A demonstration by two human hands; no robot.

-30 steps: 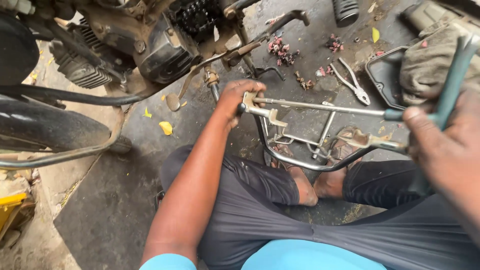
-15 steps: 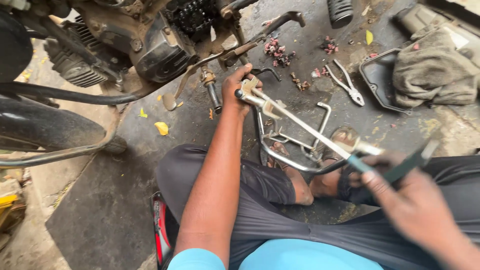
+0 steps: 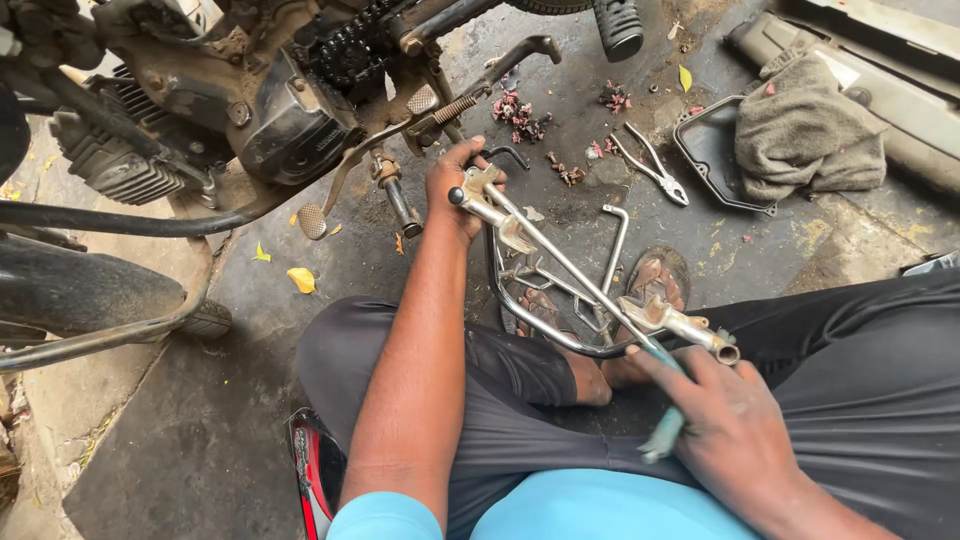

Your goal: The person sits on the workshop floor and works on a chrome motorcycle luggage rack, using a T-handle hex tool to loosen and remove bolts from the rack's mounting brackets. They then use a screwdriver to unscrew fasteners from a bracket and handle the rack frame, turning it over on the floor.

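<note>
Left hand (image 3: 462, 190) clamped round the far end of a bent metal stand frame (image 3: 560, 270), just beside the motorcycle engine (image 3: 270, 110) and its foot peg (image 3: 400, 205); right hand (image 3: 735, 425) closed on a thin teal-handled tool (image 3: 662, 430), tip laid against the near bracket of that frame, above the sandalled feet (image 3: 655, 280). Risk, as a judgement: slick tubing, greasy fingers, so a slip of the tool toward the foot or the thigh; possibly a twist of the frame out of the far grip, knuckles into the peg or the drive chain (image 3: 350, 45). Frame: round steel tube, dull silver, scuffed, curved loop with welded tabs and a hollow stub at the near end. Engine casing black, finned, grimy. Pliers (image 3: 650, 165) lying well apart on stained concrete, beside a black tray (image 3: 705, 160) under a crumpled grey-green rag (image 3: 805, 130). Yellow leaves (image 3: 300, 278) and reddish scraps scattered about.
</note>
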